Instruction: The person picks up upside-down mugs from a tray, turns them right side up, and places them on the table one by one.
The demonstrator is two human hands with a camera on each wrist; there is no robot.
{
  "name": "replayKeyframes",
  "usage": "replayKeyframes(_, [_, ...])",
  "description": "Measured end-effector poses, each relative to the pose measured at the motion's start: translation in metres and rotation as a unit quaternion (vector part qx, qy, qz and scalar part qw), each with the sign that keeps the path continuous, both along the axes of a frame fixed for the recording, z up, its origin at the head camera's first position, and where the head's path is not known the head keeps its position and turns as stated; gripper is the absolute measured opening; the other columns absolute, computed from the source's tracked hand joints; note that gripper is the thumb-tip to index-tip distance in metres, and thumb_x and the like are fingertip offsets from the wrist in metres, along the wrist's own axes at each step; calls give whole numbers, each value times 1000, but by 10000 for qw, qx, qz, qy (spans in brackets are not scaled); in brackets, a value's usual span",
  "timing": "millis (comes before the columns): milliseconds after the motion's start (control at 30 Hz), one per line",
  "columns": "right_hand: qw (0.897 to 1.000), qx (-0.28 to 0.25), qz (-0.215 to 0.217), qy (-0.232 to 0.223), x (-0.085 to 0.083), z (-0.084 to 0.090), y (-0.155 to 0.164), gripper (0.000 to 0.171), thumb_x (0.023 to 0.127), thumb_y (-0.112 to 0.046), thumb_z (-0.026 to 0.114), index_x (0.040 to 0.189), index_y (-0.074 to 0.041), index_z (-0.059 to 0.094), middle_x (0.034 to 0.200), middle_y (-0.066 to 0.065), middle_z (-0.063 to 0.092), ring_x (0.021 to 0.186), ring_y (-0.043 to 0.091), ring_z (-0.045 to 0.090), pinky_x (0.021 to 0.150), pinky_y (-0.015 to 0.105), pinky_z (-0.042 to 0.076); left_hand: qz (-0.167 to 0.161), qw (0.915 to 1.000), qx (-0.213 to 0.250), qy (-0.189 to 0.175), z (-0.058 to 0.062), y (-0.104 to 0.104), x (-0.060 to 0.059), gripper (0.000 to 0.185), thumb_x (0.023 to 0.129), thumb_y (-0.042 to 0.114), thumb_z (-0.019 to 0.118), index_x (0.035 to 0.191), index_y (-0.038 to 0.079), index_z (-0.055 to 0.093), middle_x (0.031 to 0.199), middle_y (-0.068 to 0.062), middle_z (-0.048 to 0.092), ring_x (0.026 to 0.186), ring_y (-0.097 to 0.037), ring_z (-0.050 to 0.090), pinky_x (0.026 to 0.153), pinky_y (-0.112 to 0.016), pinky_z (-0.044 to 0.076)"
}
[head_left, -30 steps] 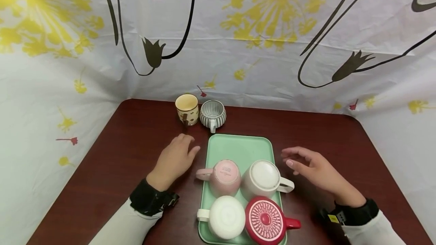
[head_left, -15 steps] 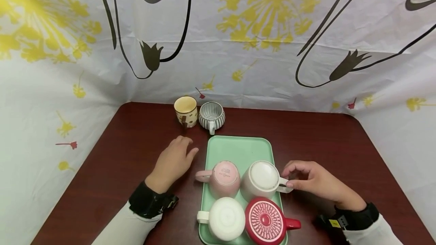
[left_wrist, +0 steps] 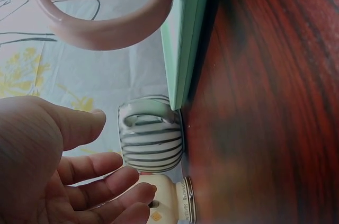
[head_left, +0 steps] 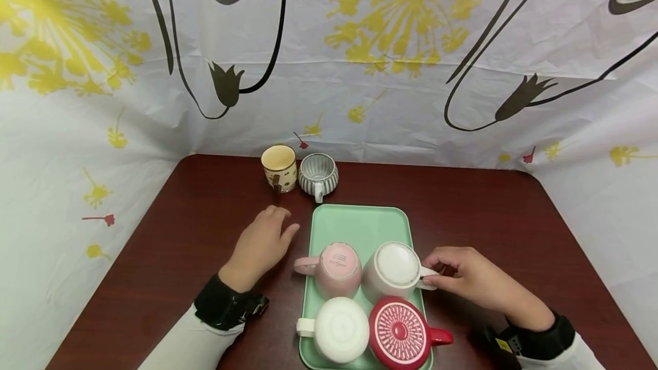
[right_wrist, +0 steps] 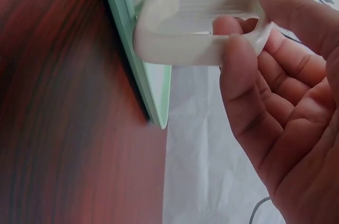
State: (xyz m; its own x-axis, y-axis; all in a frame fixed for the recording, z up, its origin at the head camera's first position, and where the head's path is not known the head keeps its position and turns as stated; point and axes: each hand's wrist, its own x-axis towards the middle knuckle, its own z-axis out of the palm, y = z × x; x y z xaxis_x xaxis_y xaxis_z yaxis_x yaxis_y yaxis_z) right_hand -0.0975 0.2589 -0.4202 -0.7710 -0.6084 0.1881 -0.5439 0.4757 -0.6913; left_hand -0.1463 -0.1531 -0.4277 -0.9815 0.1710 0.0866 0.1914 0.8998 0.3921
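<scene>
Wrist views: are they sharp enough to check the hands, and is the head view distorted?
Right wrist view: the white cup handle and right hand pinching it are fairly sharp; the table is smeared. Left wrist view: the left hand is soft, dim and close, the striped cup clearer. Head view: evenly lit and sharp, with wide-angle bending at the table's edges.

My head camera looks forward and down from above the table (head_left: 488, 198), taking in the whole green tray (head_left: 360, 222) and the backdrop behind it. My left wrist camera sits low at the table surface, turned sideways, close to the tray's edge (left_wrist: 185, 49) and the striped cup (left_wrist: 151, 134). My right wrist camera, equally low and close, faces the tray's other edge (right_wrist: 143, 81). All three share the tray.
</scene>
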Motion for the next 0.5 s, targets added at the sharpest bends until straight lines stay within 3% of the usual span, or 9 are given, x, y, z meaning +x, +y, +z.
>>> replayKeyframes(500, [9943,699,195,777,5,3,-8,20,97,-15,74,108,-28,64,91,-19,57,80,-6,50,67,17,44,-6,10000,34,51,0,1,1,39,102,34,67,128,4,66,122,-14,66,111,-28,66,90,-48,59])
